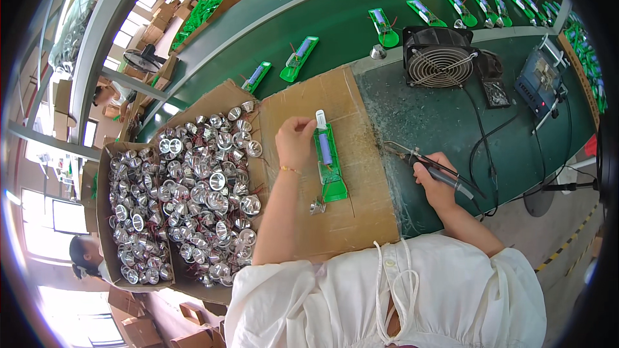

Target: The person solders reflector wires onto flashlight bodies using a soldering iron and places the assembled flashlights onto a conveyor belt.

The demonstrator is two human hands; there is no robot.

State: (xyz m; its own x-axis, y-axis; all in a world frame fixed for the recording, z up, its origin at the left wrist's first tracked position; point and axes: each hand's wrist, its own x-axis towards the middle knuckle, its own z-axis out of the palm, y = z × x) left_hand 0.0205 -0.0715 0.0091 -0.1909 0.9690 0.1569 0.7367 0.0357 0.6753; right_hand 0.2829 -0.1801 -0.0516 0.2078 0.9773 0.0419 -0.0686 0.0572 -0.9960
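Far left, two open cardboard boxes (103,219) sit heaped with shiny silver cone-shaped metal reflectors (193,187), thin wires trailing among them. Just right of the boxes lies a flat brown cardboard sheet (361,212), spread over the dark green work surface (445,122). On that sheet rests a bright green plastic holder tray (332,174), lying lengthwise away from the person, with a blue cylindrical battery cell (325,151) seated in it and a small white piece (320,118) at its far end. The left hand (295,142) is on the tray's upper left edge, fingers curled and pinching at the far end beside the white piece, a thin gold bracelet at the wrist. One loose silver reflector (316,206) lies on the cardboard just by the tray's near left corner. Moving right, the right hand (435,183) is closed in a firm grip round the dark handle of a soldering iron (432,167), its metal tip pointing left, well apart from the tray, over the green surface at the cardboard's edge. Further back stand a black square fan with a wire grille (440,58) and a small blue box-shaped device (538,77). Along the green conveyor belt (335,19) behind, more green trays (298,58) lie in a row.
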